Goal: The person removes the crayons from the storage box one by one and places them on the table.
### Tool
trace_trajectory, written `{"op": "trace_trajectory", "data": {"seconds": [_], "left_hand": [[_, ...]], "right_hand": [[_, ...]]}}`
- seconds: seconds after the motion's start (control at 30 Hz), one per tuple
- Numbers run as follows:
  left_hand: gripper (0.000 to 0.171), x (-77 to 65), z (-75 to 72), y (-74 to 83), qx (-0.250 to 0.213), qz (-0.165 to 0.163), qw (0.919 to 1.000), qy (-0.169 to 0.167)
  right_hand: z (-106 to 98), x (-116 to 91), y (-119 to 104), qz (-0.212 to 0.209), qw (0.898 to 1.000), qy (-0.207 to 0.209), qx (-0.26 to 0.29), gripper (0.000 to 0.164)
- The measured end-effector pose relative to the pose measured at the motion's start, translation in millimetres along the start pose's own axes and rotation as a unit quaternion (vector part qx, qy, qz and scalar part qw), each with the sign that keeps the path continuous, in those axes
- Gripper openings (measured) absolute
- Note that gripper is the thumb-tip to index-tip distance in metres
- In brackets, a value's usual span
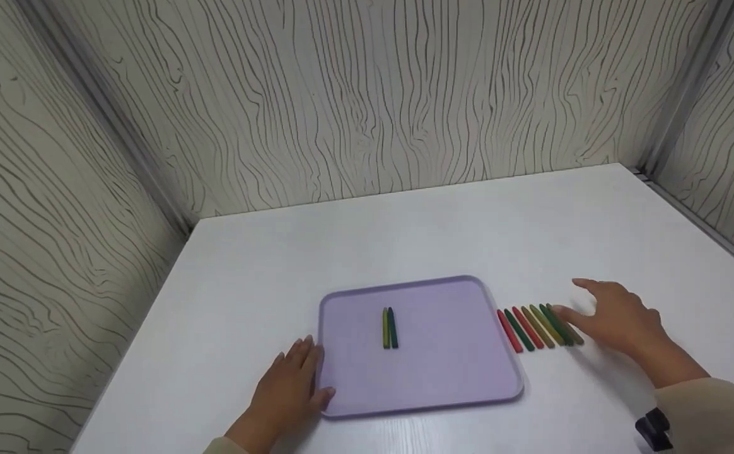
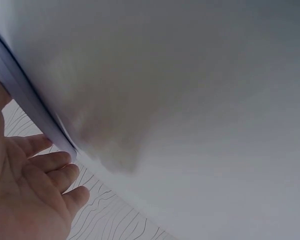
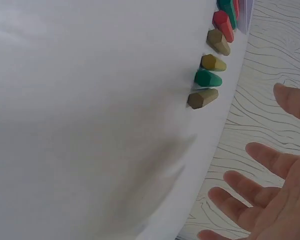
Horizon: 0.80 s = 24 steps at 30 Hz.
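A light purple tray (image 1: 449, 372) lies on the white table. On it are two crayons side by side, an olive-yellow crayon (image 1: 386, 329) and a dark green crayon (image 1: 393, 329). Against the tray's left edge rests my left hand (image 1: 285, 384), its thumb over the rim and its fingers along the outside. To the right of the tray several red, green, yellow and brown crayons lie in a row, with a red crayon (image 1: 509, 331) nearest the tray. My right hand (image 1: 622, 318), fingers spread and holding nothing, hovers by the row's right end, near a brown crayon (image 3: 203, 98).
The white table (image 1: 379, 233) runs back to a wood-grain patterned wall (image 1: 367, 94). Similar panels stand at the left and right. A black object (image 1: 654, 430) shows beside the right sleeve.
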<state>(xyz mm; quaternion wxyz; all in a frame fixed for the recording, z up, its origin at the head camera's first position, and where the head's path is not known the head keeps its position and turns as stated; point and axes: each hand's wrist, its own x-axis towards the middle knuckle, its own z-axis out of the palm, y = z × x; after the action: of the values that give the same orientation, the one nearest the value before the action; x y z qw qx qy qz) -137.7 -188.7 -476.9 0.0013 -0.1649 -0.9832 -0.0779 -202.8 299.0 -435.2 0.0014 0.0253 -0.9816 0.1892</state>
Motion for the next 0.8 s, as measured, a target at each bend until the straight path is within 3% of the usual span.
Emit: {"op": "trace_trajectory", "data": {"seconds": [0.27,0.57,0.8], "left_hand": [[0.072,1.7,0.0,-1.4,0.003,0.005,1.0000,0.005],[0.072,0.5,-1.0,0.1,0.016,0.009,0.9998,0.010],[0.073,0.6,-1.4,0.5,0.003,-0.002,1.0000,-0.005]], "right_hand": [[7.7,5.0,-31.4,-0.018,0.999,0.038,-0.016,0.102],[23.7,11.2,-65.6,-0.041,0.998,0.042,-0.014,0.101],[39.2,17.8,-93.9,-0.061,0.997,0.036,-0.004,0.101]]}}
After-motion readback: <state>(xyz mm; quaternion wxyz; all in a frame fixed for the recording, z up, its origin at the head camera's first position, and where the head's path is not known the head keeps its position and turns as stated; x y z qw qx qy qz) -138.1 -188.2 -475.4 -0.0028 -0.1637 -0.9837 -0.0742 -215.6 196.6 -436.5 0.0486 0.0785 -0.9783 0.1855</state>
